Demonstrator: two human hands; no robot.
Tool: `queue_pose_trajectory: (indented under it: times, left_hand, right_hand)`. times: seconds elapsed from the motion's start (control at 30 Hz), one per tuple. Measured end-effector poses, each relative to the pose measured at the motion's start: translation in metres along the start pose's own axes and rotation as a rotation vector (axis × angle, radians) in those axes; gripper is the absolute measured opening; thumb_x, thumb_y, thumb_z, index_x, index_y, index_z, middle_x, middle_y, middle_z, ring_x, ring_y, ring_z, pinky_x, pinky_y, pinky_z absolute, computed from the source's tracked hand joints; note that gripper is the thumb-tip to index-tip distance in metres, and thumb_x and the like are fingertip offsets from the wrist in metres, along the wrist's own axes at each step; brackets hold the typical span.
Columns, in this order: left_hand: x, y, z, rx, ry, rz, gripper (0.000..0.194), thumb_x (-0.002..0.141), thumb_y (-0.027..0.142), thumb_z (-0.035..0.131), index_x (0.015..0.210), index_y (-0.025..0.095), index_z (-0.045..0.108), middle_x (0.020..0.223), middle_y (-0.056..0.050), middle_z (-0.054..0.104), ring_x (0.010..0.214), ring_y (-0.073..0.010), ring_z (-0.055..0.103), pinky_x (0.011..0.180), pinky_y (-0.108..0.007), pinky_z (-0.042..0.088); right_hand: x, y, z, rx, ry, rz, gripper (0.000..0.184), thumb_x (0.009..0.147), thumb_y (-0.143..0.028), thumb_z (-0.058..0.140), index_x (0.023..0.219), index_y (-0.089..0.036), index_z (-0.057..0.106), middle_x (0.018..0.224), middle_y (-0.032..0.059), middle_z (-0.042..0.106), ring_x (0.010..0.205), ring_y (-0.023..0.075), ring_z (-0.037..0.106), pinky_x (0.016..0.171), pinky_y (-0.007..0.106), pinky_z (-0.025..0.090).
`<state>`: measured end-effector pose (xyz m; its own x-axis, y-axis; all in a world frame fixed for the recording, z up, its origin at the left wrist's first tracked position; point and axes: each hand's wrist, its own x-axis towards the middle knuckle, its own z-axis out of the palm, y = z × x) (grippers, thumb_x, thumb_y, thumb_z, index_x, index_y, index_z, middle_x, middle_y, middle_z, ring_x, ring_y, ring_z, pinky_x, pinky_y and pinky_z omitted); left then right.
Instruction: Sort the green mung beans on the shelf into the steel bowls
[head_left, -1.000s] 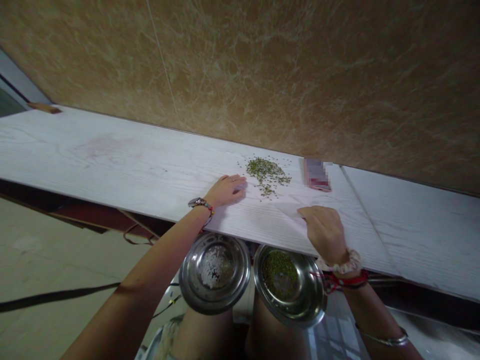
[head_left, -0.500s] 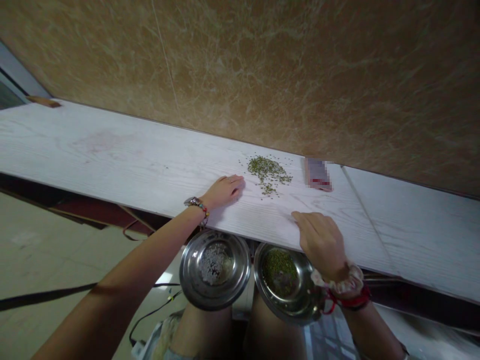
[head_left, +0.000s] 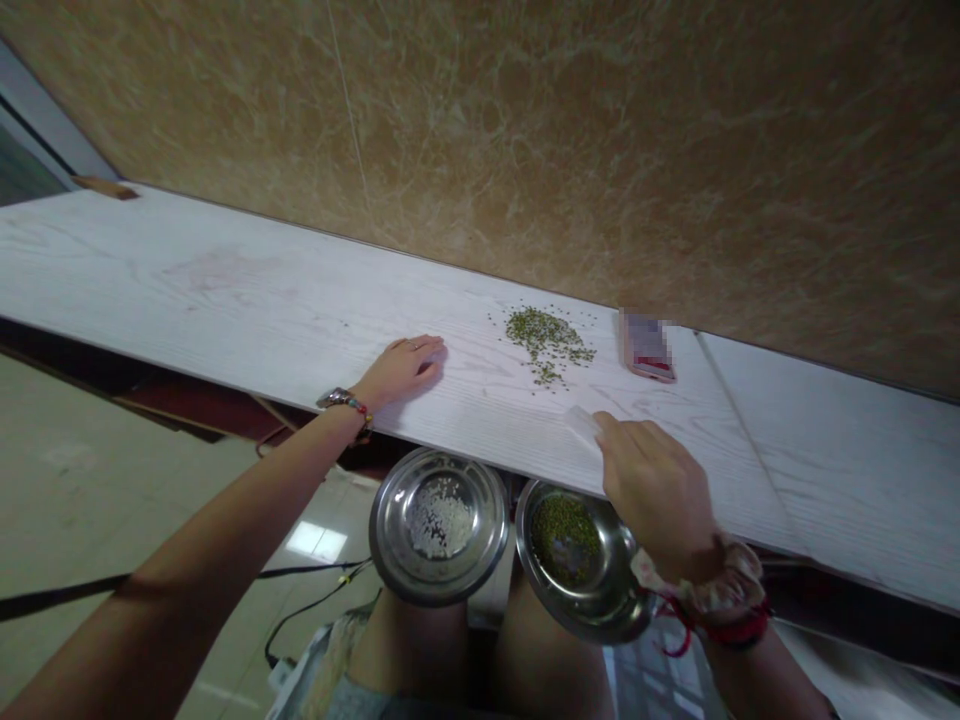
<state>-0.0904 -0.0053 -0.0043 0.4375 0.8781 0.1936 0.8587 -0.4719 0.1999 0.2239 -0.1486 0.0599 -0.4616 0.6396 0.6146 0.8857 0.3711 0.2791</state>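
Green beans are lying in a loose patch in the head view, beyond the two hands and between them. Their spread is running longest from left to right, slanting slightly nearer toward the right side, with a short tail of beans trailing toward the person. The right hand is gripping a white card; its free end is pointing away from the fist, forward and leftward, its visible long axis slanting that way, and stopping short of the beans. The left hand is holding nothing and resting palm down on the white table, fingers loosely stretched toward the beans. A phone is lying beyond the right hand. Nearer the person, one bowl is holding white grains, below and between the hands; another bowl, containing green beans, is sitting just below the right hand.
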Motion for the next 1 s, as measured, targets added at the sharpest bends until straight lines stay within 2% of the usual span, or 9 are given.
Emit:
queue_pose_trajectory:
  times: [0.27,0.37,0.43,0.53,0.63,0.77,0.83,0.93,1.0]
  left_hand:
    - [-0.001,0.004,0.001,-0.017,0.032,0.004,0.044,0.090,0.029,0.038,0.127,0.016,0.059,0.139,-0.010,0.057,0.129,-0.0233,0.052,0.110,-0.041,0.039]
    - [-0.002,0.003,0.002,-0.019,0.047,0.008,0.043,0.090,0.029,0.038,0.126,0.018,0.059,0.138,-0.008,0.058,0.127,-0.0223,0.053,0.110,-0.041,0.039]
    - [-0.002,0.003,0.003,-0.013,0.047,0.008,0.043,0.090,0.029,0.037,0.127,0.018,0.059,0.139,-0.008,0.058,0.127,-0.0226,0.053,0.110,-0.041,0.039]
    - [-0.002,0.003,0.002,0.012,0.027,0.007,0.044,0.091,0.029,0.036,0.127,0.017,0.058,0.139,-0.009,0.057,0.128,-0.0234,0.052,0.110,-0.041,0.038]
    - [0.000,0.007,-0.003,0.069,0.000,-0.001,0.043,0.090,0.028,0.037,0.127,0.016,0.057,0.136,-0.010,0.059,0.125,-0.0241,0.053,0.107,-0.040,0.040]
    - [0.010,0.030,-0.012,0.187,-0.057,-0.093,0.039,0.092,0.025,0.038,0.124,0.019,0.060,0.119,-0.010,0.065,0.107,-0.0257,0.060,0.094,-0.040,0.046]
    - [0.016,0.045,-0.014,0.227,-0.055,-0.175,0.038,0.092,0.028,0.041,0.124,0.018,0.060,0.119,-0.013,0.062,0.110,-0.0303,0.057,0.090,-0.042,0.047]
    - [0.023,0.061,-0.012,0.202,-0.019,-0.291,0.035,0.092,0.030,0.043,0.116,0.016,0.065,0.120,-0.016,0.059,0.113,-0.0343,0.054,0.089,-0.045,0.046]
    - [0.025,0.064,-0.009,0.164,-0.003,-0.312,0.034,0.092,0.029,0.043,0.114,0.014,0.065,0.119,-0.018,0.059,0.112,-0.0340,0.055,0.091,-0.046,0.045]
  right_hand:
    - [0.022,-0.063,-0.026,0.211,-0.042,-0.132,0.024,0.090,-0.005,0.043,0.098,-0.011,0.065,0.067,0.0029,0.062,0.064,0.0162,0.052,0.059,0.030,0.038]
    - [0.027,-0.073,-0.035,0.315,-0.014,-0.166,0.024,0.093,-0.007,0.042,0.098,-0.011,0.065,0.067,0.0020,0.062,0.063,0.0152,0.052,0.059,0.030,0.038]
    - [0.028,-0.071,-0.038,0.369,0.003,-0.162,0.022,0.094,-0.009,0.043,0.099,-0.010,0.065,0.068,0.0022,0.063,0.063,0.0153,0.053,0.059,0.030,0.039]
    - [0.027,-0.055,-0.036,0.391,0.042,-0.110,0.018,0.094,-0.012,0.048,0.104,-0.010,0.063,0.072,0.0031,0.066,0.066,0.0155,0.055,0.062,0.029,0.042]
    - [0.025,-0.027,-0.024,0.328,0.108,-0.042,0.017,0.093,-0.012,0.051,0.106,-0.012,0.062,0.074,0.0036,0.068,0.069,0.0155,0.057,0.066,0.028,0.044]
    - [0.020,0.020,0.010,0.175,0.246,-0.016,0.014,0.091,-0.012,0.054,0.102,-0.016,0.063,0.077,0.0038,0.070,0.072,0.0172,0.060,0.069,0.029,0.044]
    - [0.016,0.040,0.029,0.109,0.296,0.001,0.013,0.091,-0.012,0.054,0.097,-0.018,0.063,0.075,0.0033,0.070,0.071,0.0182,0.061,0.068,0.031,0.044]
    - [0.007,0.058,0.054,0.079,0.325,0.028,0.018,0.091,-0.009,0.049,0.093,-0.020,0.063,0.074,0.0031,0.070,0.072,0.0186,0.062,0.070,0.032,0.043]
    - [0.002,0.063,0.066,0.071,0.336,0.026,0.018,0.090,-0.008,0.049,0.091,-0.019,0.063,0.075,0.0040,0.070,0.073,0.0183,0.063,0.072,0.032,0.043]
